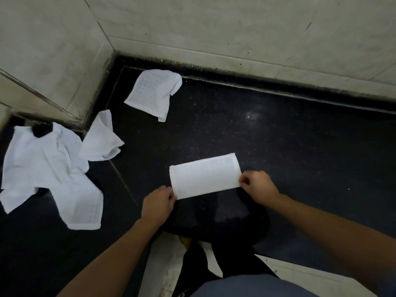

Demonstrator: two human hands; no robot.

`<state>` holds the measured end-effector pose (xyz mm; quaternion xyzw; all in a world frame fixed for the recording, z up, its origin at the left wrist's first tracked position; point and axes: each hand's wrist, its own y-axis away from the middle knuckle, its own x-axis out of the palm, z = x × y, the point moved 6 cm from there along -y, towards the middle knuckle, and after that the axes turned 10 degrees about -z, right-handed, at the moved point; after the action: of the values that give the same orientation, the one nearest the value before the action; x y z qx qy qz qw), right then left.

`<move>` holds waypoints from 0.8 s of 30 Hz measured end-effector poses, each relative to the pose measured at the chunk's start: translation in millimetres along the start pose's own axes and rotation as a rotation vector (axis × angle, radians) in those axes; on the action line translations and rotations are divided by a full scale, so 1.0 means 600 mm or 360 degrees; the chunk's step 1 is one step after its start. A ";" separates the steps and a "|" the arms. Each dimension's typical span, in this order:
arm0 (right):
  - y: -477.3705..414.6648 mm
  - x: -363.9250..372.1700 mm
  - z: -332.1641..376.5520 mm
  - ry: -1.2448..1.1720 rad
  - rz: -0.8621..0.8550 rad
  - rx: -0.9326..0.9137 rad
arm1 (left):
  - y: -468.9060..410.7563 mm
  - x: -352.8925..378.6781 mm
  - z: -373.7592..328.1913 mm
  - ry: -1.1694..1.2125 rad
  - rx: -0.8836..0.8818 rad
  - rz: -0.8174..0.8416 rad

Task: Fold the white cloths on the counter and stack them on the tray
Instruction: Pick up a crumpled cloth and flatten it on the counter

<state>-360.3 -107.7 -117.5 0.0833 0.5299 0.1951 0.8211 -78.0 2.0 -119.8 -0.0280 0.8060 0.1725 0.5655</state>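
While the head camera is looking down into the corner of a black speckled counter (289, 136), loose white cloths are lying along its left and far sides: a crumpled cloth (153, 93) is sitting near the back corner just beside the tiled wall (235, 28), a second crumpled cloth (101, 139) is resting against the foot of the left wall, and a larger heap of white cloth (49, 174) is sprawling to the far left, touching that second one. Nothing is standing between these and the folded white cloth (204, 175), which is lying flat as a long rectangle near the counter's front edge, well apart from the others. The left hand (158, 204) is pinching the near left corner of the folded white cloth with curled fingers, and the right hand (257, 185) is pinching its near right corner the same way, both bare forearms reaching in from below. The fingertips of both hands are hiding behind the knuckles. Whether the heap is holding one cloth or several is hard to tell, its left edge is running out of the frame, and a dark object (41, 130) at its top is showing only in part.
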 end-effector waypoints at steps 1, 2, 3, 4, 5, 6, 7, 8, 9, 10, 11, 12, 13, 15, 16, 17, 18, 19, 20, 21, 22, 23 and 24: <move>-0.003 -0.006 -0.004 0.0026 -0.0002 0.0037 | 0.000 -0.002 0.004 -0.0012 0.0019 -0.0014; -0.007 -0.013 -0.005 0.0040 -0.0016 0.0072 | -0.001 -0.006 0.005 -0.0021 0.0051 -0.0037; -0.013 -0.021 -0.004 0.0039 -0.0050 0.0103 | -0.004 -0.010 0.005 -0.0024 0.0093 -0.0074; -0.020 -0.029 -0.001 0.0020 -0.0102 0.0134 | -0.007 -0.016 0.003 -0.0029 0.0154 -0.0129; -0.027 -0.035 0.004 -0.0009 -0.0157 0.0165 | -0.011 -0.021 0.000 -0.0051 0.0228 -0.0178; -0.032 -0.039 0.010 -0.0030 -0.0199 0.0203 | -0.015 -0.025 -0.005 -0.0091 0.0310 -0.0225; -0.037 -0.039 0.018 -0.0021 -0.0210 0.0244 | -0.020 -0.025 -0.011 -0.0151 0.0389 -0.0235; -0.041 -0.035 0.025 0.0024 -0.0194 0.0287 | -0.024 -0.021 -0.015 -0.0215 0.0445 -0.0184; -0.044 -0.029 0.031 0.0088 -0.0161 0.0329 | -0.028 -0.016 -0.018 -0.0269 0.0473 -0.0113; -0.045 -0.024 0.037 0.0142 -0.0130 0.0375 | -0.032 -0.011 -0.018 -0.0304 0.0475 -0.0038; -0.047 -0.019 0.041 0.0152 -0.0111 0.0432 | -0.035 -0.008 -0.017 -0.0321 0.0463 0.0011; -0.047 -0.016 0.043 0.0111 -0.0098 0.0498 | -0.036 -0.007 -0.014 -0.0327 0.0447 0.0035; -0.048 -0.013 0.043 0.0030 -0.0085 0.0566 | -0.036 -0.007 -0.012 -0.0324 0.0434 0.0043; -0.048 -0.009 0.039 -0.0213 -0.0070 0.0713 | -0.033 -0.007 -0.010 -0.0310 0.0425 0.0042; -0.048 -0.009 0.036 -0.0382 -0.0070 0.0799 | -0.032 -0.007 -0.009 -0.0313 0.0429 0.0045; -0.045 -0.009 0.033 -0.0568 -0.0066 0.0894 | -0.031 -0.007 -0.009 -0.0319 0.0434 0.0050; -0.040 -0.010 0.033 -0.0745 -0.0054 0.0980 | -0.032 -0.007 -0.009 -0.0321 0.0438 0.0053; -0.034 -0.013 0.036 -0.0900 -0.0031 0.1043 | -0.032 -0.008 -0.009 -0.0313 0.0441 0.0059; -0.029 -0.016 0.043 -0.1024 0.0003 0.1072 | -0.033 -0.010 -0.010 -0.0297 0.0442 0.0069; -0.025 -0.020 0.053 -0.1122 0.0034 0.1060 | -0.033 -0.012 -0.010 -0.0273 0.0441 0.0072; -0.024 -0.025 0.067 -0.1192 0.0051 0.1012 | -0.033 -0.017 -0.009 -0.0239 0.0435 0.0062; -0.023 -0.029 0.081 -0.1216 0.0052 0.0940 | -0.033 -0.024 -0.008 -0.0192 0.0420 0.0038; -0.023 -0.030 0.100 -0.1203 0.0045 0.0860 | -0.032 -0.032 -0.003 -0.0133 0.0391 0.0002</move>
<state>-309.7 -123.6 -81.8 0.3668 0.2242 0.0173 0.9027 -67.9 -19.5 -106.1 0.0493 0.7968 0.0739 0.5977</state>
